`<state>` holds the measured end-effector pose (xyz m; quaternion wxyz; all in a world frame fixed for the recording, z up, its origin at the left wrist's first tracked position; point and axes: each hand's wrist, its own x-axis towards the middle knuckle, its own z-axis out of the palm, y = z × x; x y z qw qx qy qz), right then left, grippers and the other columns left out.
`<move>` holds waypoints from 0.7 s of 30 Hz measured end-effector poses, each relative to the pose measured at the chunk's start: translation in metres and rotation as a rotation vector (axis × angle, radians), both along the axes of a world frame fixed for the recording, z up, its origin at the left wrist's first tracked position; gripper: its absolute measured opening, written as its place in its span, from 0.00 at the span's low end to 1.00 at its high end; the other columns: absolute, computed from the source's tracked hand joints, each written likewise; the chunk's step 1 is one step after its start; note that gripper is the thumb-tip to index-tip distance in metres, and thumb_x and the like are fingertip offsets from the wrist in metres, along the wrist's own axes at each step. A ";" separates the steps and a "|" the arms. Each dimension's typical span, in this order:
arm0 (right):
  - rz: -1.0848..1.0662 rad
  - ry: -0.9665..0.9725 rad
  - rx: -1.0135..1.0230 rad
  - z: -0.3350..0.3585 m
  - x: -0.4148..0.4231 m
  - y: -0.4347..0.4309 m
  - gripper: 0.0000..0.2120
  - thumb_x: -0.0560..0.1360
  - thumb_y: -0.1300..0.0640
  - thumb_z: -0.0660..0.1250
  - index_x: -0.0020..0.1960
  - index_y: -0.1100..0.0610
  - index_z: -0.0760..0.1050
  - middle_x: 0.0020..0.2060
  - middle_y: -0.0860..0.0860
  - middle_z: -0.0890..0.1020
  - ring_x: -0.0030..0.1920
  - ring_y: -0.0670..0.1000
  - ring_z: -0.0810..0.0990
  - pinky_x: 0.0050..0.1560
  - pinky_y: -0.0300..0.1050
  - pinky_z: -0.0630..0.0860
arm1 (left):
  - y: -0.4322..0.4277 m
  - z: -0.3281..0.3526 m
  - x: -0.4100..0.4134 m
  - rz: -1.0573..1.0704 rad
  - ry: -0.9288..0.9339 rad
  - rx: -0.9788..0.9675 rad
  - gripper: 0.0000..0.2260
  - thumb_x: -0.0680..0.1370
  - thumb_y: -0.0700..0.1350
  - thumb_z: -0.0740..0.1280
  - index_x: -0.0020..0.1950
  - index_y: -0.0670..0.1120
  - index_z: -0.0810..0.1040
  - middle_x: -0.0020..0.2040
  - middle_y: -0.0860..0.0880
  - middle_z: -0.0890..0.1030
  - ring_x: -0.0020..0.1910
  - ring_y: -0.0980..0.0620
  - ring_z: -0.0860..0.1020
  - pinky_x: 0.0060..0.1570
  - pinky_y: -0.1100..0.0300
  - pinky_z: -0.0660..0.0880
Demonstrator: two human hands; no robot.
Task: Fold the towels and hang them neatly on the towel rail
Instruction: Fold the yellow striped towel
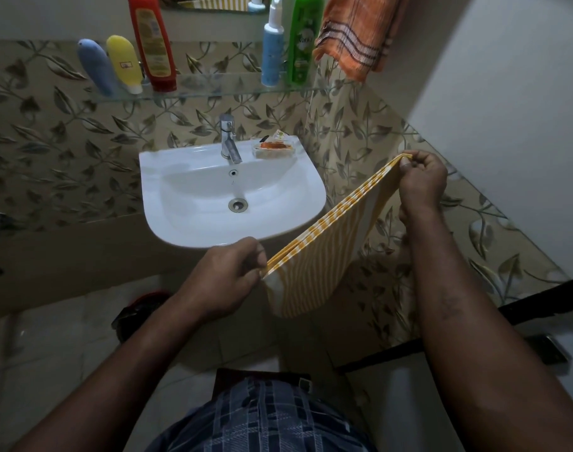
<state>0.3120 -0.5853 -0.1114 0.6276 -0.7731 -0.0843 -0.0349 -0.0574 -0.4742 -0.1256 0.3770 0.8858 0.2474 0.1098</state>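
A yellow-and-white striped towel (314,265) is stretched between my hands in folded layers, its lower part hanging down in front of the sink's right side. My left hand (228,272) pinches the near top corner below the sink's front rim. My right hand (420,181) pinches the far top corner, raised near the tiled right wall. An orange towel (357,34) with dark and white stripes hangs at the top right; whatever it hangs from is out of view.
A white sink (194,203) with a chrome tap (229,138) and a soap dish (273,148) is mounted ahead. A glass shelf (213,86) above carries several bottles. The white wall (507,76) closes the right side. A dark object (138,314) lies on the floor.
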 end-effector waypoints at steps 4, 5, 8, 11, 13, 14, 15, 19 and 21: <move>-0.009 -0.005 0.011 0.005 0.000 0.002 0.09 0.81 0.63 0.68 0.58 0.54 0.83 0.52 0.50 0.86 0.54 0.46 0.85 0.55 0.40 0.83 | -0.003 0.003 0.004 -0.012 -0.031 0.121 0.10 0.77 0.39 0.71 0.54 0.53 0.82 0.44 0.57 0.83 0.40 0.59 0.78 0.42 0.58 0.74; -0.005 -0.007 0.016 0.005 0.000 0.002 0.09 0.81 0.63 0.68 0.58 0.54 0.83 0.52 0.50 0.86 0.54 0.46 0.85 0.55 0.40 0.83 | -0.003 0.005 0.004 -0.011 -0.022 0.146 0.10 0.77 0.40 0.71 0.55 0.52 0.83 0.43 0.57 0.82 0.41 0.57 0.78 0.42 0.58 0.72; 0.006 -0.015 0.011 0.003 0.001 0.004 0.09 0.80 0.63 0.69 0.57 0.54 0.84 0.51 0.50 0.87 0.53 0.47 0.86 0.54 0.41 0.83 | -0.003 0.007 0.005 0.004 0.033 0.221 0.11 0.77 0.41 0.71 0.58 0.51 0.84 0.43 0.57 0.78 0.43 0.53 0.77 0.43 0.58 0.69; 0.023 -0.027 0.018 0.004 0.001 0.006 0.09 0.80 0.63 0.69 0.57 0.54 0.84 0.50 0.50 0.87 0.52 0.47 0.86 0.53 0.40 0.83 | -0.003 0.009 0.007 0.017 0.071 0.263 0.10 0.78 0.44 0.70 0.59 0.50 0.84 0.45 0.52 0.80 0.47 0.48 0.80 0.44 0.57 0.69; 0.037 -0.034 0.016 0.005 0.001 0.007 0.09 0.80 0.63 0.69 0.56 0.54 0.84 0.50 0.51 0.87 0.52 0.47 0.85 0.52 0.41 0.83 | -0.004 0.011 0.009 0.018 0.124 0.266 0.11 0.80 0.45 0.68 0.61 0.50 0.84 0.46 0.50 0.80 0.48 0.47 0.79 0.45 0.55 0.70; 0.043 -0.033 0.014 0.005 0.000 0.008 0.09 0.80 0.64 0.69 0.55 0.53 0.84 0.50 0.50 0.87 0.51 0.47 0.85 0.53 0.41 0.83 | -0.005 0.011 0.011 0.007 0.158 0.265 0.11 0.81 0.46 0.67 0.61 0.50 0.84 0.46 0.49 0.79 0.47 0.47 0.78 0.45 0.55 0.71; 0.048 -0.032 0.014 0.007 0.000 0.010 0.09 0.79 0.64 0.69 0.54 0.52 0.83 0.49 0.50 0.87 0.50 0.47 0.85 0.53 0.43 0.84 | -0.006 0.012 0.012 -0.015 0.194 0.262 0.11 0.81 0.47 0.66 0.58 0.48 0.84 0.46 0.48 0.79 0.46 0.46 0.78 0.45 0.53 0.73; 0.065 -0.029 0.017 0.009 -0.002 0.015 0.08 0.78 0.63 0.70 0.50 0.50 0.83 0.46 0.48 0.88 0.48 0.46 0.86 0.55 0.47 0.85 | -0.010 0.015 0.011 -0.120 0.240 0.312 0.24 0.73 0.58 0.53 0.42 0.47 0.85 0.41 0.49 0.78 0.39 0.50 0.77 0.41 0.49 0.78; 0.068 -0.020 0.009 0.010 -0.004 0.019 0.08 0.79 0.62 0.70 0.50 0.50 0.83 0.45 0.47 0.87 0.48 0.46 0.86 0.54 0.46 0.84 | -0.013 0.014 0.008 -0.132 0.197 0.338 0.24 0.73 0.61 0.54 0.41 0.49 0.86 0.41 0.52 0.77 0.37 0.54 0.76 0.39 0.52 0.77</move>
